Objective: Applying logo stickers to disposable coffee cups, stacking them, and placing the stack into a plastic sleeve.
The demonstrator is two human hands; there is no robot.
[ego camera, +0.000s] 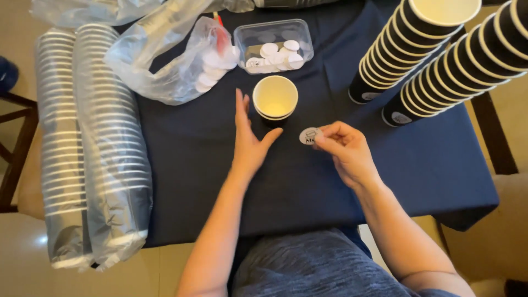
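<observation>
While R hand [345, 149] pinches sticker [309, 136], cup [275, 98] beside.

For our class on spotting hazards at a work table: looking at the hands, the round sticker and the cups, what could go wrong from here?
1. The tall cup stacks lean steeply at the table's right; a bump could topple them.
2. The round sticker, pinched at its edge by the right hand, may fold or go on crooked.
3. The single cup stands loose beside the open left hand; a nudge might tip it.
</observation>
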